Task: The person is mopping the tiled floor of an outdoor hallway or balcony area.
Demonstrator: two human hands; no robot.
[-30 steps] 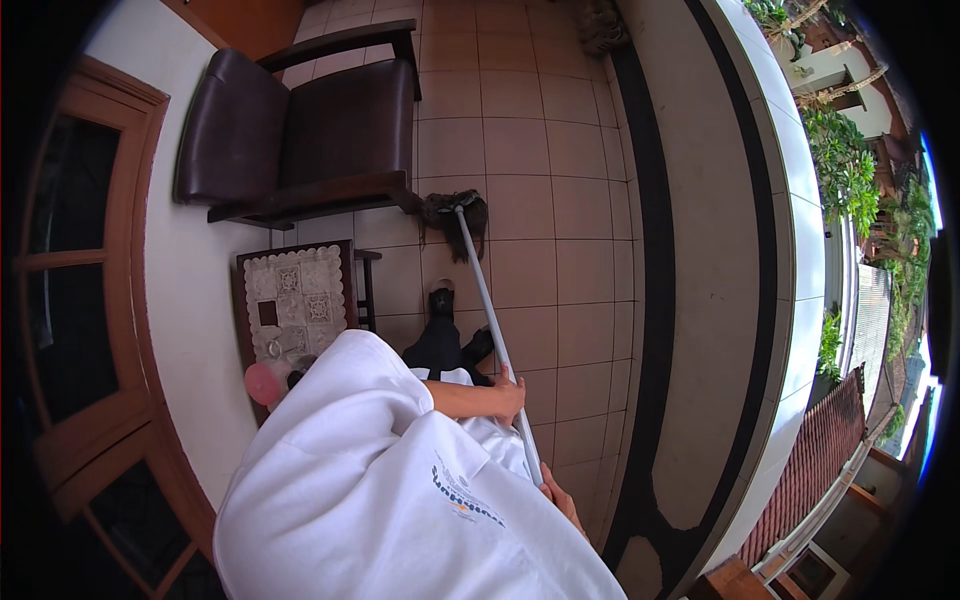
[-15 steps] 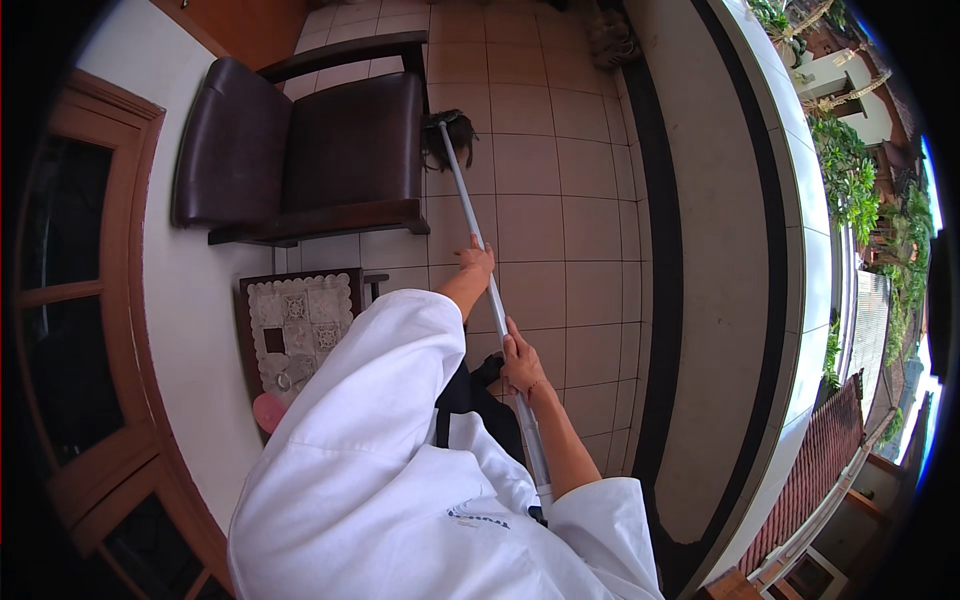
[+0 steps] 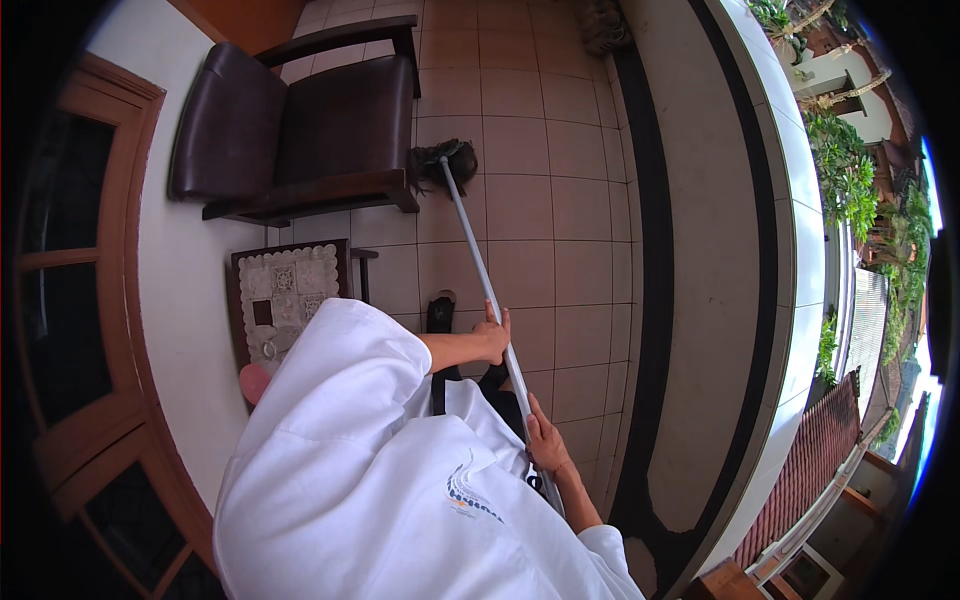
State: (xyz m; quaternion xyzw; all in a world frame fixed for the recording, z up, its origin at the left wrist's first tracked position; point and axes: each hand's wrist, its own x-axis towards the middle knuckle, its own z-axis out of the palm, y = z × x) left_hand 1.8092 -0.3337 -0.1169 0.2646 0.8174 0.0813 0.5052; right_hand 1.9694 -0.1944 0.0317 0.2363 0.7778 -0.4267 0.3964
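Note:
A mop with a long grey handle (image 3: pixel 473 237) slants away from me across the floor. Its dark, stringy head (image 3: pixel 460 166) lies on the tiles beside the front corner of the armchair (image 3: pixel 335 120). Higher up the pole, my left hand (image 3: pixel 491 336) is closed around it, with a finger or two partly extended. My right hand (image 3: pixel 545 442) grips the handle lower down, close to my body. The handle's near end is hidden by my right arm and white shirt.
A small side table (image 3: pixel 285 290) with a lace cover stands left, a pink round object (image 3: pixel 255 383) beside it. My foot (image 3: pixel 441 311) is on the tiled floor (image 3: pixel 520 210). A low wall (image 3: pixel 715 250) runs along the right; shoes (image 3: pixel 604 28) lie far ahead. A wooden door (image 3: pixel 75 270) is left.
Both hands have drawn back toward my body with the mop. Its head has come nearer, past the armchair's front corner. One of my feet now shows more ahead.

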